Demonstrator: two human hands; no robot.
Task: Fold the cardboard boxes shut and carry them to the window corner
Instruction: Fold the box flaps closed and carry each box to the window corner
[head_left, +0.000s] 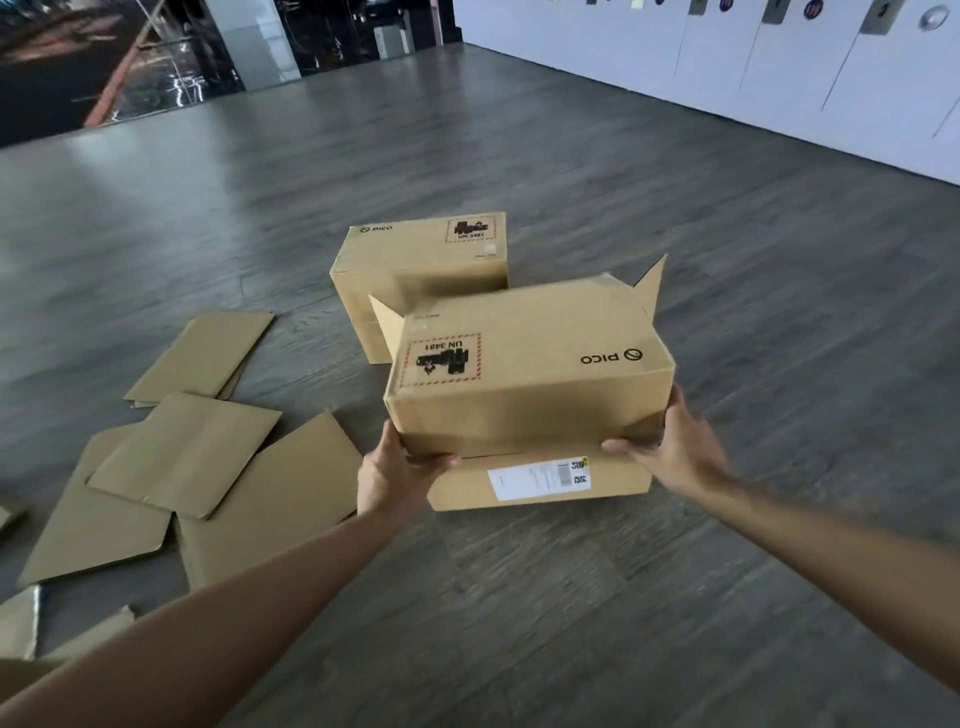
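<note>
On grey plank floor (675, 234), the near cardboard box (524, 364) is gripped at its near bottom corners by left hand (395, 467) & right hand (670, 447), flaps loose; judged light, stiff, best held underneath.

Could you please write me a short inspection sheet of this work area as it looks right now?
Surface: grey wood-look floor.
Job's things: held box, print upside down, end flaps sticking out, labelled flap hanging at the near side; second box standing closed on the floor behind it.
Clutter: flattened cardboard sheets scattered on the floor to the left.
Grippers: left hand and right hand grip the held box at its near lower corners.
Cables: nothing seen.
Surroundings: white cabinet wall at right; dark glass far left.
</note>
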